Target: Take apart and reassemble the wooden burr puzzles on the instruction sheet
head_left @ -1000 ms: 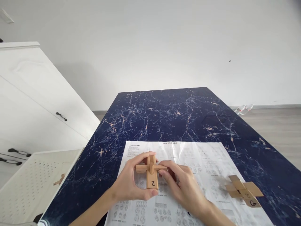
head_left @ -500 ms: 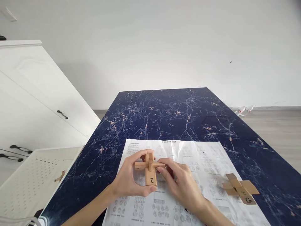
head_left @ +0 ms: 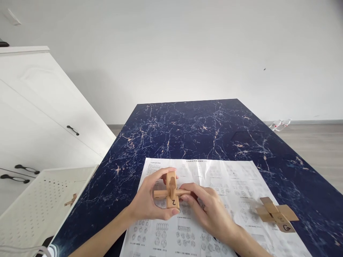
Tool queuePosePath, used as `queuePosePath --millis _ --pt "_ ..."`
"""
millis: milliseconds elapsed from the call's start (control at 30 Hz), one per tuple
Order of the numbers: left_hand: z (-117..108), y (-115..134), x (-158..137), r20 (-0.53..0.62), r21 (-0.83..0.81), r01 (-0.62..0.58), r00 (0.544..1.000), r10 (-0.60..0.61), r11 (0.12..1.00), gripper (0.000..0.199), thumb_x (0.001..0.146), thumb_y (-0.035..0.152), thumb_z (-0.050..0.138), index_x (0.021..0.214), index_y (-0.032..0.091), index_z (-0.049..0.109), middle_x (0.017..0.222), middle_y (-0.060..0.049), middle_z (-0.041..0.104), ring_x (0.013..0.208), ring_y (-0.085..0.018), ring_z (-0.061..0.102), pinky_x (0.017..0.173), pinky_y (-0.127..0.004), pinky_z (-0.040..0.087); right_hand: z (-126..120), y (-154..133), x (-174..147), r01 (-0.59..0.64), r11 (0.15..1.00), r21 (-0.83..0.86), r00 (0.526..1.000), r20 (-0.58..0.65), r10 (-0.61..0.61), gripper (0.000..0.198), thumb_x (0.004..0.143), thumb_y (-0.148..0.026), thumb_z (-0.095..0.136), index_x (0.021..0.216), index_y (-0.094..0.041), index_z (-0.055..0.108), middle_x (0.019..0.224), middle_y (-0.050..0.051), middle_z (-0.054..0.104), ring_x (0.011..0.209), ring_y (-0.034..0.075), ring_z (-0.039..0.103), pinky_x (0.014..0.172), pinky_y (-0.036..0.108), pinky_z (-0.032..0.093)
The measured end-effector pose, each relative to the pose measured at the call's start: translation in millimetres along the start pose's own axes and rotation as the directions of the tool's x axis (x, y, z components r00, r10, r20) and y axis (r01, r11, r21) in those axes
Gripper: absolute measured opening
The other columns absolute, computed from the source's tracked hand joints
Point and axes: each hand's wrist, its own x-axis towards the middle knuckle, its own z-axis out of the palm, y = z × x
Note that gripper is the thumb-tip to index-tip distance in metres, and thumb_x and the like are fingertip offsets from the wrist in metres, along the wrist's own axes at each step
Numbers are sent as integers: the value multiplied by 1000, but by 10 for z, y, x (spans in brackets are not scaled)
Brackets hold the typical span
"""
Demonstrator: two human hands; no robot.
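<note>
A wooden interlocking puzzle [head_left: 173, 202] is held above the printed sheet, its crossed bars forming a cross and a "2" marked on the near end. My left hand [head_left: 147, 200] is closed round it from the left, thumb at the near end and fingers at the far end. With thumb and fingertips, my right hand [head_left: 207, 207] pinches the thin bar that sticks out to the right. The inner joint of the bars is partly hidden. Beneath both hands lies the instruction sheet [head_left: 225, 175], covered with small diagrams.
Another wooden cross puzzle [head_left: 278, 216] rests at the sheet's right edge. The blue marble-patterned table [head_left: 187, 128] reaches toward the wall. On the left are a white cabinet [head_left: 53, 103] and a perforated white surface [head_left: 32, 207] with a small wooden piece [head_left: 70, 200]. Clear bottles [head_left: 280, 125] are beyond the table.
The puzzle has tilted between my hands, so its near end looks shorter and more of its slotted top bar shows. Both hands keep their hold.
</note>
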Motion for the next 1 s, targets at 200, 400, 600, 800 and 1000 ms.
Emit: queuePosePath --millis 200,400,600,800,1000 --pt "48 10 -10 -15 68 -35 999 37 997 92 63 43 96 145 29 56 125 -8 72 110 -32 71 101 -49 57 22 41 7 -51 995 -82 996 -77 44 21 111 -31 47 114 -24 67 80 1 76 58 16 60 60 30 46" --pt "87 -18 -20 7 -19 34 999 -34 999 92 67 51 97 145 30 53 124 -8 70 110 -33 70 102 -52 55 -15 23 32 -181 981 74 983 -18 183 26 111 -43 51 110 -23 68 71 -1 67 56 15 51 56 28 40" --pt "112 -69 -99 21 -14 118 993 -118 993 124 54 56 104 157 34 38 146 -13 59 135 -42 58 119 -66 40 -137 -18 86 -365 805 468 931 171 322 36 108 -56 55 109 -21 63 70 -3 60 52 11 45 53 27 37" --pt "113 -21 -98 -2 -42 84 996 -85 996 120 61 49 104 161 35 39 161 -15 51 149 -44 48 125 -66 35 -161 -35 110 -384 720 578 923 252 290 37 108 -54 58 101 -19 67 77 0 64 52 9 45 56 28 36" --pt "92 -4 -84 63 -147 65 996 -57 987 113 61 39 105 157 30 47 144 -15 65 128 -39 65 114 -61 51 -148 -50 82 -421 712 562 899 362 246 38 109 -56 56 103 -19 64 70 -4 58 51 9 42 54 27 32"
